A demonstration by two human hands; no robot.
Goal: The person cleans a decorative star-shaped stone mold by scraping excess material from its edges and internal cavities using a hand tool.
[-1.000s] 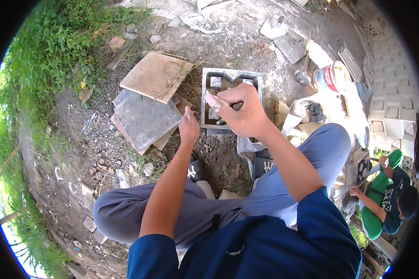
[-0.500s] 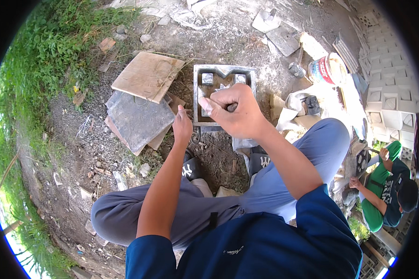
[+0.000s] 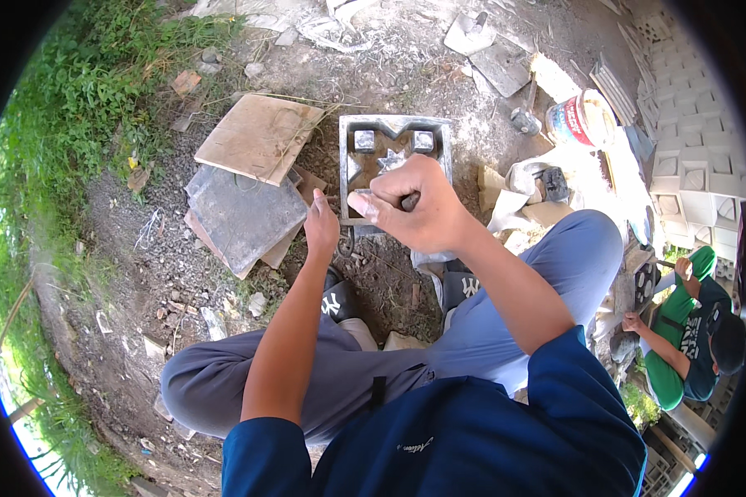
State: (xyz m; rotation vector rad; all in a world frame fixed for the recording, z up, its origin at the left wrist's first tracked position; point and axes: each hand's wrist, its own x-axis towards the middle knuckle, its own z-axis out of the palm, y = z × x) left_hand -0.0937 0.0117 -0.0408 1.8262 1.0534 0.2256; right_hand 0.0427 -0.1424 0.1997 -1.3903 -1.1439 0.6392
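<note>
Mould frame, grey: open box, far wall bent inward in a V, set out in front of the person; 2 square blocks in its far corners, 1 star-shaped piece near its middle. Right hand: above the near side of the mould frame, fingers curled in a fist round 1 dark item, only its end visible, kind not tellable. Left hand: just left of the mould frame's near corner, thumb raised, grip hidden; cannot tell whether it pinches anything. Risks, judged: a low swing of the fist could chip the star-shaped piece; a sideways knock could shift the mould frame; the fist hides the near interior, inviting misplacement. Surroundings: left of the mould frame, 1 brown board over 1 grey board, crowding the left hand; nearer, 2 dark slippers, narrowing the near side; right, 1 dark block, 1 mallet, 1 bucket; far right and nearer, 1 co-worker, well apart.
</note>
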